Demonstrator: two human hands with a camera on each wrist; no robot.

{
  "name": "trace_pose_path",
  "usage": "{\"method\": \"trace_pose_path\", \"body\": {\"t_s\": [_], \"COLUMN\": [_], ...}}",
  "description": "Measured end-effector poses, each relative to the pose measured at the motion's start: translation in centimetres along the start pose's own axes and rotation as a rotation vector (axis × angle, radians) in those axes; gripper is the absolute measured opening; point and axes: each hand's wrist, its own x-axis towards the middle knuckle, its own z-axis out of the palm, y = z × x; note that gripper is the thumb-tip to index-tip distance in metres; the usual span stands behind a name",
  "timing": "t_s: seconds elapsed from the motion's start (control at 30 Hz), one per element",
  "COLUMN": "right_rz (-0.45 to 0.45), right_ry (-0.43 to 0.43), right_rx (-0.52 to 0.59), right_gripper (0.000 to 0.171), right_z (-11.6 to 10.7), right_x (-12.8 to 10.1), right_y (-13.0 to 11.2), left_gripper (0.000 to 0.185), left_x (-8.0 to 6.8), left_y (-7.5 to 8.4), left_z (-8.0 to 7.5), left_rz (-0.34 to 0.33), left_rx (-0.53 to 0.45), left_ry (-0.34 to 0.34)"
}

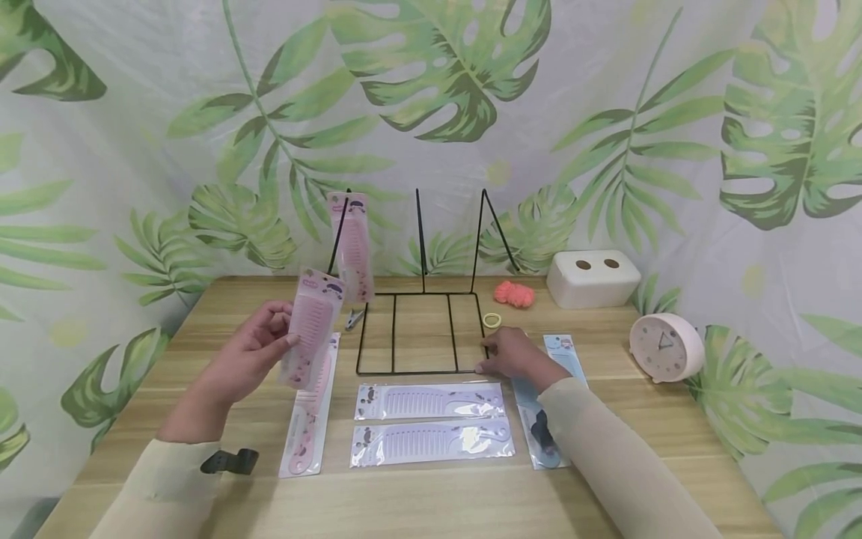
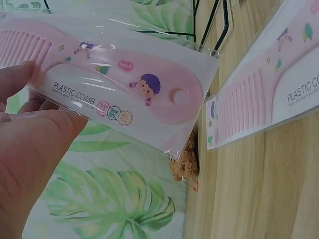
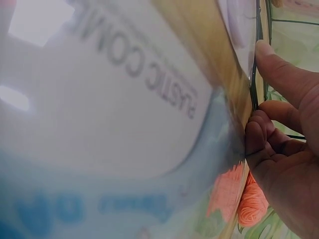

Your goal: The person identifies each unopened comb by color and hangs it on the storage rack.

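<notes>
Pink pkgd comb (image 1: 311,329) tilted in L hand (image 1: 252,349); blk wire rack (image 1: 424,293) on tbl (image 1: 404,501), R hand (image 1: 509,353) gripping side.

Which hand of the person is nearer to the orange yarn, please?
Right. The right hand grips the right side of the black wire rack, close in front of the orange yarn. The left hand is farther, to the yarn's left, holding a packaged pink comb.

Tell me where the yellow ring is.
In the head view, the yellow ring lies right of centre on the table, between the right hand and the coral yarn.
</notes>
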Motion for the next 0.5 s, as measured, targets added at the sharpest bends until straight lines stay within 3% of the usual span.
{"method": "trace_pose_path", "body": {"t_s": [0.3, 0.5], "right_rz": [-0.002, -0.016], "right_ry": [0.001, 0.006], "right_rx": [-0.001, -0.003], "right_gripper": [0.060, 0.058], "right_z": [0.0, 0.0], "right_x": [-0.1, 0.0], "right_y": [-0.1, 0.0], "left_gripper": [0.028, 0.034], "left_x": [0.7, 2.1], "left_y": [-0.1, -0.7], "left_z": [0.6, 1.5], "left_rz": [-0.066, -0.142], "left_rx": [0.035, -0.100], "left_ry": [0.043, 0.124]}}
